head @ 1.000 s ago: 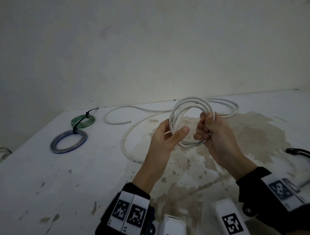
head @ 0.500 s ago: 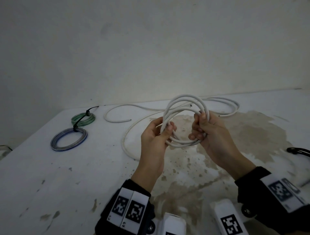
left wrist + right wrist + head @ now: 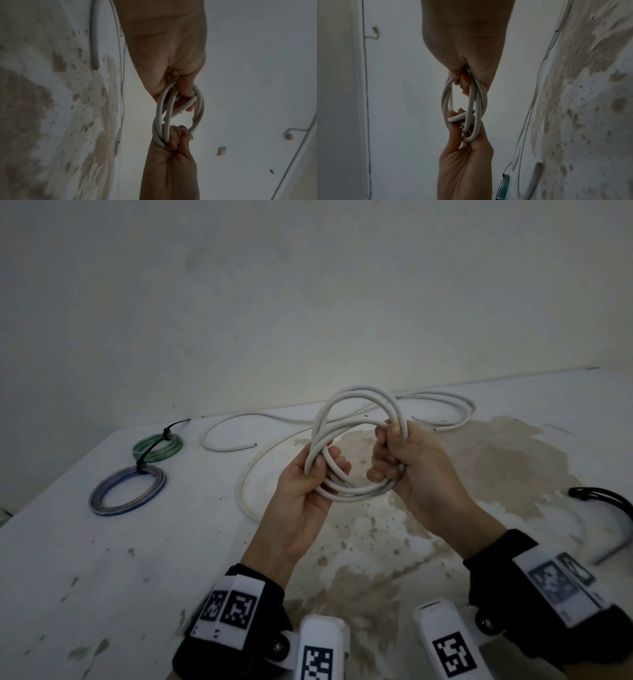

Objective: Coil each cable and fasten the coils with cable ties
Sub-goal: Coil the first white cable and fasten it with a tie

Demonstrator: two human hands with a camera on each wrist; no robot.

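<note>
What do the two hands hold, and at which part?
Both hold the white cable coil: left hand grips its left side, right hand its right side.

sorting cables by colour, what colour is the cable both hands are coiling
White. The cable held by the left hand and right hand shows best in the head view.

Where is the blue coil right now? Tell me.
In the head view the blue coil lies flat on the table at the left, just in front of the green coil, well left of both hands.
</note>
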